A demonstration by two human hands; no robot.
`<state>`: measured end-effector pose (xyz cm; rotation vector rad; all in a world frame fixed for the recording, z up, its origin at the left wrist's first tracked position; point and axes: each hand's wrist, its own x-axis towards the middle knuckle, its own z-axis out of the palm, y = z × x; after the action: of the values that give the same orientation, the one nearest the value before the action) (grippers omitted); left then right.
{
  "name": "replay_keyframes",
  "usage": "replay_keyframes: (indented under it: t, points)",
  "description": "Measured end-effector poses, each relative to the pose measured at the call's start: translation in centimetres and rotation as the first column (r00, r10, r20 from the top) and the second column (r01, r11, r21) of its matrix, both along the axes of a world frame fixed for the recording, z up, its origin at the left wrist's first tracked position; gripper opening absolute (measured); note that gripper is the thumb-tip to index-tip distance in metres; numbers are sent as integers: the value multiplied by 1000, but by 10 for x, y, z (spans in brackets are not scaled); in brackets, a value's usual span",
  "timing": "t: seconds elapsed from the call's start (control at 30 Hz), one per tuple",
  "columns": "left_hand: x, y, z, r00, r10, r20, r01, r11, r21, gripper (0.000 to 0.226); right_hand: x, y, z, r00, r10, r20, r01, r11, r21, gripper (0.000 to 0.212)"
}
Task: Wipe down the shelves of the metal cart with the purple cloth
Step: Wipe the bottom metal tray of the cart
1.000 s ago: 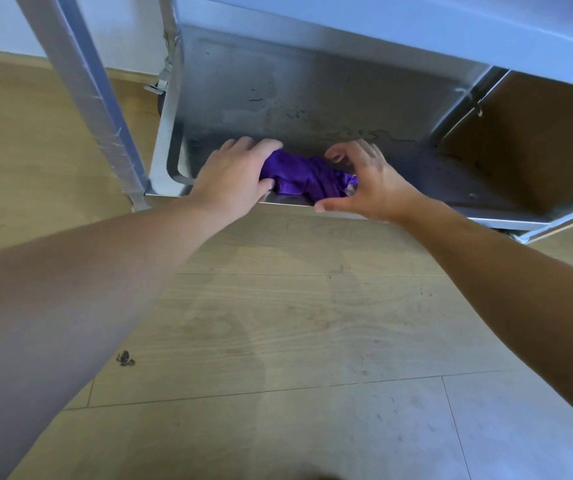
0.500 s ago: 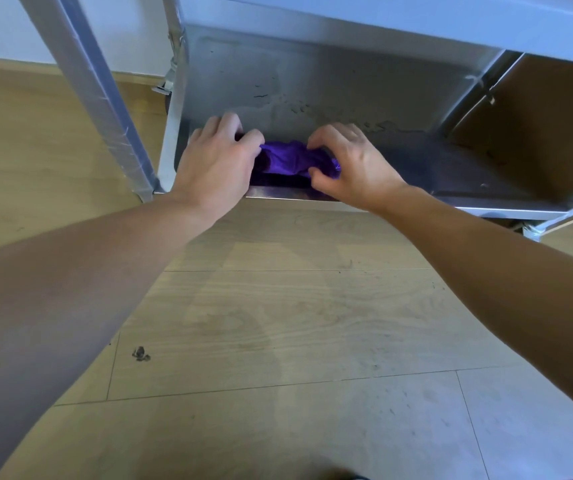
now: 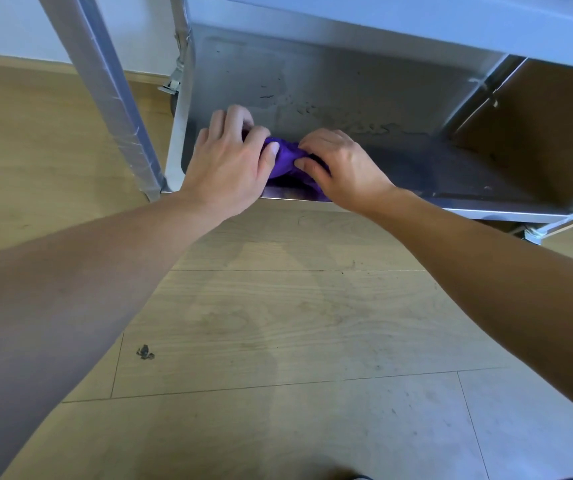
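Now I've got the purple cloth bunched in a wrinkled, glossy wad at the near edge of the bottom shelf, twelve o'clock; my left hand and right hand both clutch it.

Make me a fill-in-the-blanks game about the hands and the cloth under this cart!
1. The left hand and right hand grip a cloth coloured ____.
2. The cloth sits on a shelf made of ____.
3. A small dark scrap lies on the ____.
Missing words: purple; metal; floor.
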<state>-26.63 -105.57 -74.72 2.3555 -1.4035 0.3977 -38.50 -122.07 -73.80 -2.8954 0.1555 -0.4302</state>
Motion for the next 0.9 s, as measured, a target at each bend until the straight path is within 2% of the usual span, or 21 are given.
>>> replay_keyframes:
  t: [0.1, 0.2, 0.37, 0.43, 0.57, 0.67, 0.8, 0.9]
  points:
    - [-1, 2, 1, 992, -122, -24, 122, 993, 2, 48, 2, 1, 1, 1000, -11, -14, 11, 1000, 9, 23]
    - [-5, 1, 0, 975, -221, -16, 221, 968, 115, 50, -1, 2, -1, 1000, -24, -13, 25, 997, 77, 25]
    - [-4, 1, 1, 978, -206, 14, 204, 973, 107, 23, -18, -6, -6, 988, -51, -147, 68, 991, 112, 60]
    - [-3, 3, 5, 980, -195, 50, 191, 979, 75, 21, -19, -7, -3, 986, -79, -146, 96, 989, 109, 53]
    - [2, 3, 22, 985, -152, 80, 157, 986, -60, 22, -5, -2, 12, 994, -109, -9, 109, 993, 41, 26]
    - [3, 1, 32, 993, -105, 59, 111, 987, -119, 23, 1, 8, 21, 987, -137, 84, 125, 983, 135, 24]
    - [4, 5, 33, 994, -95, 52, 102, 985, -139, 20, 2, 12, 24, 988, -126, 93, 102, 968, 227, 25]
    - [14, 3, 33, 998, -56, -26, 50, 979, -197, 21, 9, 5, 28, 977, -184, 107, 135, 924, 357, 28]
